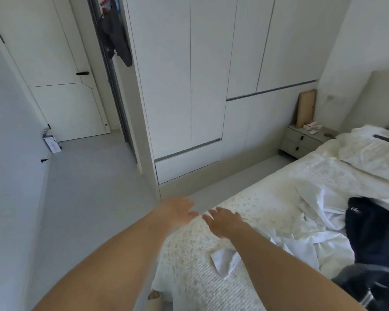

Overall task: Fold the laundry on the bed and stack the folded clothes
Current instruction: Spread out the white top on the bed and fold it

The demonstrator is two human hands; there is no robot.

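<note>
A crumpled white garment (312,223) lies unfolded across the cream textured bed (211,277), a black garment (373,232) heaped on its right part, and a small white piece (225,261) lying flat nearby.

The bed (211,277) wears a nubby woven cloth cover, matt (ribbed towards its near corner). White laundry (319,223) is thin creased cloth; the black garment (373,230) looks fleecy. Wardrobe doors (184,75) are smooth and matt.
</note>
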